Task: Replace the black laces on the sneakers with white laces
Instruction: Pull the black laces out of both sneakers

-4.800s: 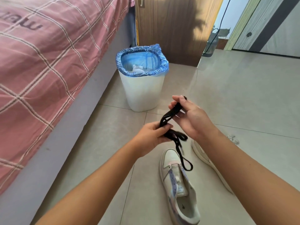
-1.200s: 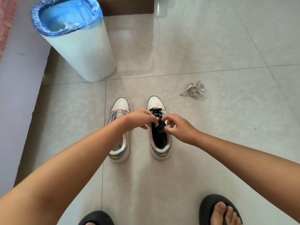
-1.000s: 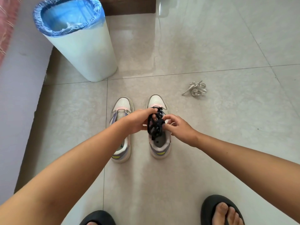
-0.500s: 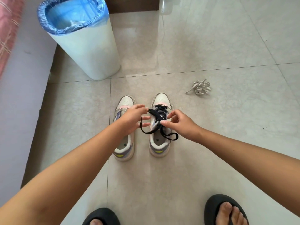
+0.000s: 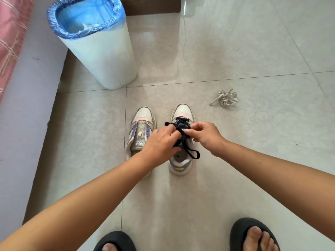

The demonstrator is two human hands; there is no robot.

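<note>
The black lace (image 5: pixel 183 134) is still threaded through the upper eyelets of the right-hand sneaker (image 5: pixel 181 156), with one loop trailing off toward its near right side over the opening. Both sneakers stand side by side on the tiled floor (image 5: pixel 235 160), toes pointing away.

At the far left, a pink checked bedcover (image 5: pixel 10 33) hangs over a pale bed base (image 5: pixel 27 105). Just right of it, far from the shoes, stands a white waste bin (image 5: pixel 101 57) lined with a blue plastic bag (image 5: pixel 85 15).

The left-hand sneaker (image 5: pixel 140 131) carries no lace; its tongue and label are bare. The left hand (image 5: pixel 161 140) reaches across it to the right-hand sneaker, fingers curled in on the black lace, though the exact pinch is hidden behind the knuckles. The right hand (image 5: pixel 204 134) meets it from the other side, thumb and forefinger pinched together on the black lace over the eyelets.

Farther right and beyond the shoes, well apart from them, a bundle of white laces (image 5: pixel 225 98) lies loose on the floor.

At the near edge, two feet in black slippers (image 5: pixel 243 232) frame the view.
</note>
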